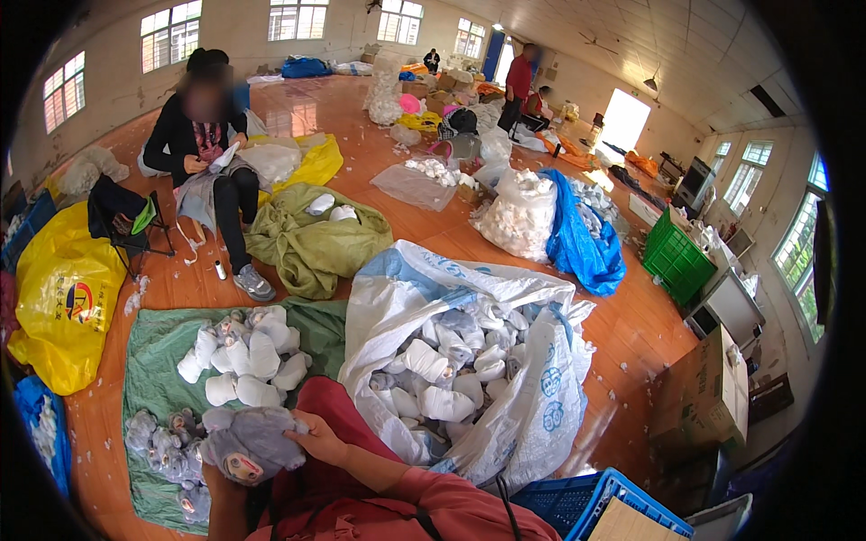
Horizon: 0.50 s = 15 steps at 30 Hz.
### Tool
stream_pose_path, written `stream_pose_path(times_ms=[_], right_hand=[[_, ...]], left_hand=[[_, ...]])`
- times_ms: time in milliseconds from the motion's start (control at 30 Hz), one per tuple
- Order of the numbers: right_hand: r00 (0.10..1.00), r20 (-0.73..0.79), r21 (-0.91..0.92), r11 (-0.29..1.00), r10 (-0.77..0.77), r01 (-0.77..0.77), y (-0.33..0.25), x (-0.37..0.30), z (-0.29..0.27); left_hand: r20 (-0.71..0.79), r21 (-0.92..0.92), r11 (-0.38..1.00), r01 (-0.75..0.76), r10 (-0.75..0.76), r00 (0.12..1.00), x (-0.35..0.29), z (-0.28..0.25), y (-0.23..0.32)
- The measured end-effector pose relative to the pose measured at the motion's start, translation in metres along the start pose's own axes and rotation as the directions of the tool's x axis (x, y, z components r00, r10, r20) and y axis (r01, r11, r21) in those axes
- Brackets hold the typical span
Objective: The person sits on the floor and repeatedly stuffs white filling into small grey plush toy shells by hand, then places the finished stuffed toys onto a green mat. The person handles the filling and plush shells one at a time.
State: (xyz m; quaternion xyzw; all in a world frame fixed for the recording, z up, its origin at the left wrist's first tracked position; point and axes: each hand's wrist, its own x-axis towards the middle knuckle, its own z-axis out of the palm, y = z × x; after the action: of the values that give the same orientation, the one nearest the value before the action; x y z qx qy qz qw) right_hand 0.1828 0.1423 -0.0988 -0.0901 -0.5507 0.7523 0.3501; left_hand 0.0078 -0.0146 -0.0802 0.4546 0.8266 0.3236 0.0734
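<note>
A grey plush animal toy (257,442) with a pinkish face lies over my lap, held between both hands. My right hand (320,439) pinches its right end with the fingers closed. From below, my left hand (224,491) supports the toy near the face; its fingers are mostly hidden behind the plush. Left of it, several grey plush toys (162,446) with faces sit on a green sheet (149,361). Farther up the sheet is a heap of white and grey stuffed pieces (257,356). A large open white sack (388,288) at my right holds many similar pieces.
A seated person (203,144) handles white cloth at the far left, near an olive sack (298,248). Yellow bag (68,288) stands left. A blue crate (559,505), cardboard box (699,397) and green crate (677,257) are right. Other people work at the back.
</note>
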Motion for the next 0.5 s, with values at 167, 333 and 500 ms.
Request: stream_pose_path(times_ms=[167,333,500], right_hand=[[1.000,-0.025,0.001,1.000,-0.003,0.003,0.013,-0.001,-0.005],[0.996,-0.085,0.005,0.999,-0.039,0.040,0.003,-0.003,-0.006],[0.987,-0.143,0.017,0.997,-0.073,0.076,0.005,-0.005,-0.014]], left_hand=[[0.119,-0.351,0.925,0.148,-0.112,0.987,0.015,-0.006,-0.011],[0.407,-0.910,-0.260,0.322,-0.418,0.812,0.014,-0.004,0.004],[0.351,-0.936,-0.103,0.336,-0.218,0.911,0.007,-0.010,0.008]])
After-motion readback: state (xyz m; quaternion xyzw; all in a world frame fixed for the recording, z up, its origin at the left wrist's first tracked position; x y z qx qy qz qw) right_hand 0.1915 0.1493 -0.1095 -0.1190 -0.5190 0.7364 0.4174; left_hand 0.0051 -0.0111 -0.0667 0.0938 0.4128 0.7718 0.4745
